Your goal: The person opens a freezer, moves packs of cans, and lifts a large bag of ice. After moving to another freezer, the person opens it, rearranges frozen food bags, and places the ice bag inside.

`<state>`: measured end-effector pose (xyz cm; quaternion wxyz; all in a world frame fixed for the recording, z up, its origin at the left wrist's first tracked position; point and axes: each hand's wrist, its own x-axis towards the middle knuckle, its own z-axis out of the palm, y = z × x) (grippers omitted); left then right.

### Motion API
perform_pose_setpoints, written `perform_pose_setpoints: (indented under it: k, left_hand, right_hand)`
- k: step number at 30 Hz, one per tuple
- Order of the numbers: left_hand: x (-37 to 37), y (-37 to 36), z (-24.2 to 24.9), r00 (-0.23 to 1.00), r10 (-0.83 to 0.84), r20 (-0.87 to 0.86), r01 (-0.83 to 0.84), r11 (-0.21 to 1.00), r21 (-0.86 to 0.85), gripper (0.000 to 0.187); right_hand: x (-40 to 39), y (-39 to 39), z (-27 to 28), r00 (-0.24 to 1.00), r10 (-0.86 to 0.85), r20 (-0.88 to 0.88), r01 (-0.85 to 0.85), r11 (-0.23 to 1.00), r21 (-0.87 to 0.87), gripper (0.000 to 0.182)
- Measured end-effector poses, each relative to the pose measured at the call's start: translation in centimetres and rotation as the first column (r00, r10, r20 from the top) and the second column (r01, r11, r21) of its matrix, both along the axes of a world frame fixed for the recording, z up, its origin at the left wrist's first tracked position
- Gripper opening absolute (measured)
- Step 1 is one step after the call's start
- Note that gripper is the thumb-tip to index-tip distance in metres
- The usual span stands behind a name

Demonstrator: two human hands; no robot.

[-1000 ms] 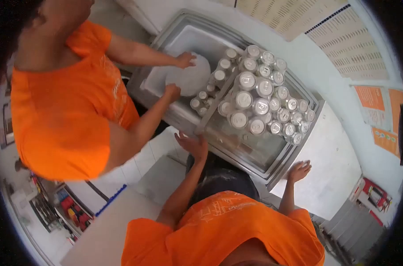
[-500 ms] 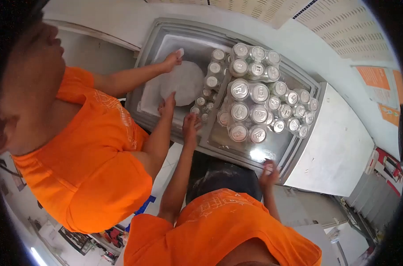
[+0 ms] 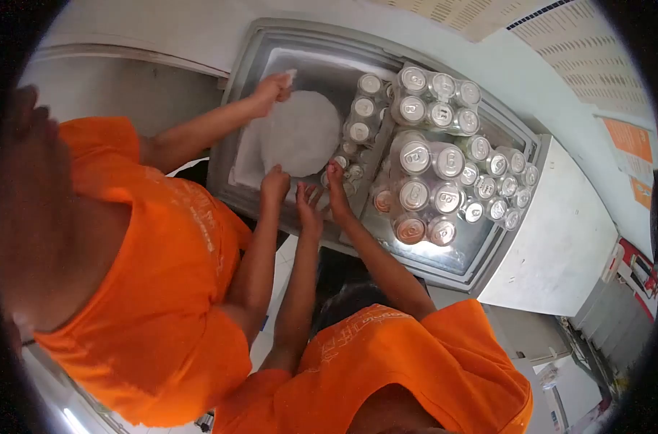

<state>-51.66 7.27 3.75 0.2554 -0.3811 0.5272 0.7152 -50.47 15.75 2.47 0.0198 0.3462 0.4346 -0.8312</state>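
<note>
My left hand (image 3: 309, 205) is over the front edge of the chest freezer (image 3: 236, 189), fingers spread and nothing visible in it. Just to its right, my right hand (image 3: 337, 189) is beside the lower cans, its fingers drawn together; whether anything is between them I cannot make out. A large round frosty white slab (image 3: 302, 134) is in the freezer's left part. A co-worker's hand (image 3: 274, 184) touches its lower edge, and the co-worker's other hand (image 3: 272, 92) is near its upper left, holding a small white piece. Beside the slab stand cans in clear wrap (image 3: 363, 108).
Several wrapped packs of cans (image 3: 430, 163) are stacked on the freezer's glass lid (image 3: 452, 259) at the right. The co-worker in an orange shirt (image 3: 151, 289) stands close on the left. A white cabinet side (image 3: 560, 239) borders the lid on the right.
My right hand has come from the front right of the lid across to beside my left hand. My left hand's fingers have spread. The whole view has shifted slightly.
</note>
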Motion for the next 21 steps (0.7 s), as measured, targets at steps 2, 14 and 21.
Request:
perform_pose_setpoints:
  k: [2, 14, 21]
  left_hand:
    - [-0.6, 0.1, 0.1, 0.999, 0.004, 0.040, -0.004, 1.000, -0.017, 0.078]
    - [4.9, -9.6, 0.0, 0.925, 0.081, -0.372, -0.122, 0.989, -0.089, 0.045]
    - [-0.3, -18.0, 3.5, 0.809, 0.422, -0.409, -0.433, 0.899, 0.069, 0.052]
  right_hand:
    - [-0.1, -0.5, -1.1, 0.999, -0.032, 0.013, 0.032, 0.999, -0.008, 0.076]
    - [0.5, -0.4, -3.2, 0.989, -0.126, 0.078, 0.128, 0.992, -0.022, 0.080]
    - [-2.3, 1.0, -4.5, 0.992, -0.095, 0.087, 0.099, 0.994, -0.038, 0.082]
